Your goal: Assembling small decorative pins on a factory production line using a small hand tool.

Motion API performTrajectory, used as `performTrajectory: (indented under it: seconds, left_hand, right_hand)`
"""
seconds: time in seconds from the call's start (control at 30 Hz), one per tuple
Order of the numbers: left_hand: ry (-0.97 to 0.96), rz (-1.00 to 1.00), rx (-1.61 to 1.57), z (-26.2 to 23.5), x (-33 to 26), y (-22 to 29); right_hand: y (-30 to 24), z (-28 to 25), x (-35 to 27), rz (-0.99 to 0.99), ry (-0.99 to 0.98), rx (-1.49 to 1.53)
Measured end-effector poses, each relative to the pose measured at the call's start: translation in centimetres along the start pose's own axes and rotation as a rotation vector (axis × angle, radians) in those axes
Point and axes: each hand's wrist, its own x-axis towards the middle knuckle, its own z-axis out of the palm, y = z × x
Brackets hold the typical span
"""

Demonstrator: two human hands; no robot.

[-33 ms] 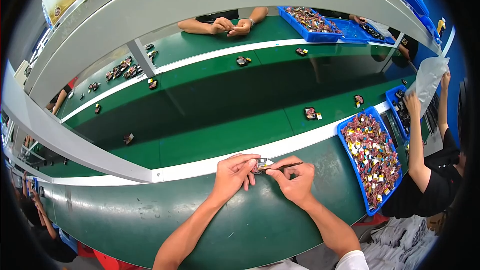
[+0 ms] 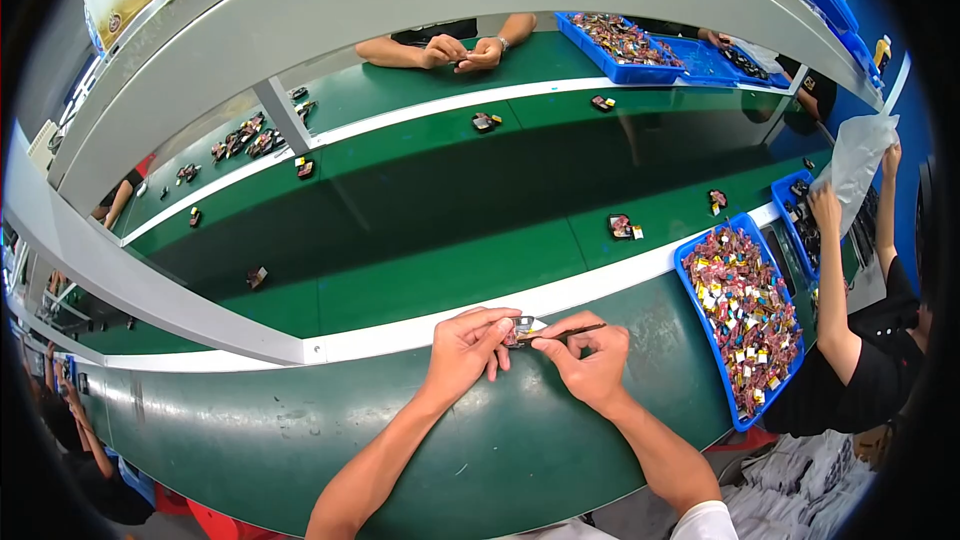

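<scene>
- The small dark-rimmed part point(image 2: 522, 324), with pinkish and yellow bits, sits between both hands above the near green bench point(image 2: 470, 460); fingers hide some of it.
- Left hand point(image 2: 466, 348): thumb and fingers pinch the part's left side.
- Right hand point(image 2: 590, 358): fingers curled around a thin dark tool point(image 2: 586, 331), its tip at the part.
- Right: a blue tray point(image 2: 741, 424) heaped with small pieces.
- Ahead: a green belt point(image 2: 450, 292) with scattered parts; a grey beam point(image 2: 400, 5) crosses the view above.

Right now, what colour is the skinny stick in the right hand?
The skinny stick looks black, best seen in the head view.
</scene>
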Motion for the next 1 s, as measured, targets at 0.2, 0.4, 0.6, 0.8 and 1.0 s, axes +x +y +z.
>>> performTrajectory:
  seconds: [0.2, 0.4, 0.6, 0.8, 1.0]
  left_hand:
    - [-0.004, 0.009, 0.049, -0.08, -0.06, 0.03]
    - [0.005, -0.005, 0.032, -0.10, -0.10, -0.06]
    - [0.009, -0.027, -0.023, -0.05, 0.03, 0.09]
    - [0.018, -0.013, 0.017, -0.05, -0.06, -0.16]
    - [0.016, -0.019, 0.047, -0.17, -0.04, -0.46]
  right_hand:
    - [-0.09, -0.12, 0.26, 0.012, -0.037, 0.028]
    - [0.07, 0.12, 0.02, -0.039, -0.027, 0.000]
    - [-0.14, 0.32, -0.10, -0.065, -0.005, -0.015]
    - [0.01, 0.15, -0.15, 0.022, -0.016, -0.008]
    - [-0.58, -0.09, 0.28, 0.147, -0.062, 0.032]
